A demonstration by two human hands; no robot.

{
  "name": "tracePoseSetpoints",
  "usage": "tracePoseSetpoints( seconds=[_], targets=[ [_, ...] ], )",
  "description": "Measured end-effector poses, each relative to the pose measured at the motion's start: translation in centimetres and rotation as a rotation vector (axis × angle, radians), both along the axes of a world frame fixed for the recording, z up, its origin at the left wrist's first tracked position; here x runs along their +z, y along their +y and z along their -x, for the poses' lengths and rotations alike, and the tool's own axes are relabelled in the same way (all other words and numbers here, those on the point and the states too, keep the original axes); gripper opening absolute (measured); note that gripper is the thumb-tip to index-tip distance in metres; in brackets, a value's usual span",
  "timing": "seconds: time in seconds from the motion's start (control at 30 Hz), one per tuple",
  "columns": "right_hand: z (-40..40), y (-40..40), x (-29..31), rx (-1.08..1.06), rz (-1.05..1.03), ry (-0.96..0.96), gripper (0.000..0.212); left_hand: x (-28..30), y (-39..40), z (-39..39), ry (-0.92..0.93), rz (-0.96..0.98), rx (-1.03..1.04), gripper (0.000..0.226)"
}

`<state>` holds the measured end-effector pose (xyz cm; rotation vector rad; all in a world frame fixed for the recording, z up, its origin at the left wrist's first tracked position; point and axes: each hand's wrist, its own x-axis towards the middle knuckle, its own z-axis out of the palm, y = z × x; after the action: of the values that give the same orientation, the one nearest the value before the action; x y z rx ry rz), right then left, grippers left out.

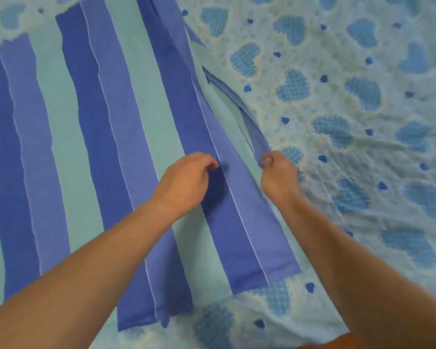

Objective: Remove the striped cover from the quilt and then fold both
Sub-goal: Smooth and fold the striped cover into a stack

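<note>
The striped cover (91,137) lies spread flat over the left and middle of the view, on top of a heart-print sheet (350,102) that looks like the bed. The quilt itself isn't visible; prob. inside the cover, can't tell for sure.

Right hand (278,172) is curled tight, pinching the cover's right edge where a slit opens along the side, w/ a darker blue inner layer showing in the gap. Left hand (186,180) sits just beside it on a dark stripe, fingers bent, tips pressing or lightly pinching the cloth; whether it really has a fold is hard to say.

Handling, as a guess: thin woven cotton, light, fully limp, no stiffness, so it'll sag and bunch wherever unsupported. Not slippery, not fragile; a pinch holds fine. Best grip pts: the hemmed edge at the opening, then corners for pulling it off and for folding. Quilt inside likely bulkier and heavier, may drag w/ the cover, so one hand should pin it.

Labels/writing: none readable; only stripes and hearts.
</note>
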<state>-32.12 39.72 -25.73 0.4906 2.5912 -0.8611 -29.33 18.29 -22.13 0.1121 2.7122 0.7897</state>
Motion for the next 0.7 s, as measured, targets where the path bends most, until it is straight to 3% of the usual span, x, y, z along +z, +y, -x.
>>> tracePoseSetpoints(
  seconds=[0.1, 0.23, 0.37, 0.5, 0.57, 0.7],
  targets=[
    [0.9, 1.4, -0.3, -0.081, 0.025, -0.048, 0.025, -1.5, 4.7, 9.5, 0.131, 0.161, -0.270, 0.045],
    [0.3, 2.0, -0.8, 0.031, 0.001, 0.057, 0.021, -3.2, 6.1, 18.2, 0.165, 0.497, -0.593, 0.043],
    [0.9, 2.6, -1.3, -0.047, 0.010, 0.023, 0.032, -4.3, 5.3, 21.9, 0.253, 0.767, -0.572, 0.066],
    [1.9, 3.5, -2.6, -0.055, 0.006, 0.035, 0.020, -4.5, 4.9, 26.0, 0.264, 0.885, -0.604, 0.049],
    [2.1, 4.1, -3.1, -0.059, 0.018, 0.053, 0.010, -4.4, 4.5, 28.5, 0.233, 0.874, -0.463, 0.045],
    [2.0, 4.6, -3.8, -0.028, 0.021, 0.020, 0.010, -4.5, 2.5, 32.7, 0.186, 0.801, -0.140, 0.038]
  ],
)
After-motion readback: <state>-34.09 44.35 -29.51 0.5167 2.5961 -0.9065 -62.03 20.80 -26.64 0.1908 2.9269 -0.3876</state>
